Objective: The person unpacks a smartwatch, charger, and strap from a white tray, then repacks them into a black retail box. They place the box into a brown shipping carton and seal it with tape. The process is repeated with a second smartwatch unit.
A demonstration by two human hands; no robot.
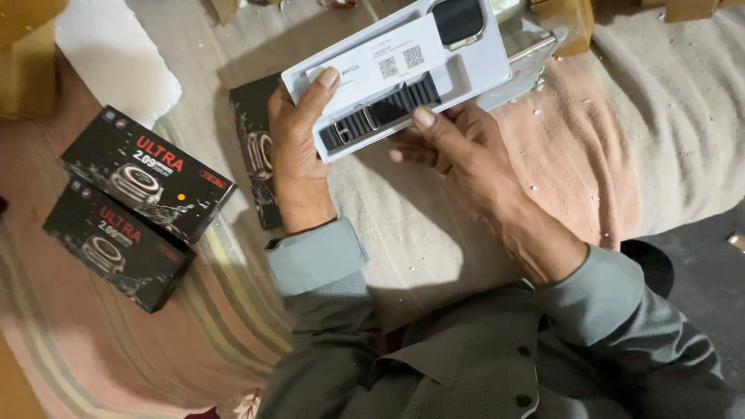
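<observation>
Cloth covers nearly everything under the person: a beige blanket (403, 225) spreads across the middle, a pinkish cloth (570, 155) lies over it to the right, and a striped mat (155, 341) runs along the lower left. Grey sleeves and a buttoned grey shirt front fill the bottom of the view.

Two black watch boxes (147, 174) lie stacked and overlapping on the striped mat at the left, each printed with a picture of a watch. A white foam slab (116, 54) rests above them, near the top left corner. A third black box (256, 147) lies on the beige blanket, partly hidden behind the left wrist. Brown cardboard pieces (566, 23) sit along the top edge.

Held above the blanket, tilted, is a white tray (481, 66), the inner holder of a watch pack. The left hand (299, 159) grips its lower left end, thumb pressed on the white card on top. The right hand (458, 159) supports the tray from beneath, its thumb laid on the edge beside the dark ribbed strap (384, 109) seated in the tray's long slot. A dark watch face (458, 19) sits in the tray's upper end, partly cut off by the frame.
</observation>
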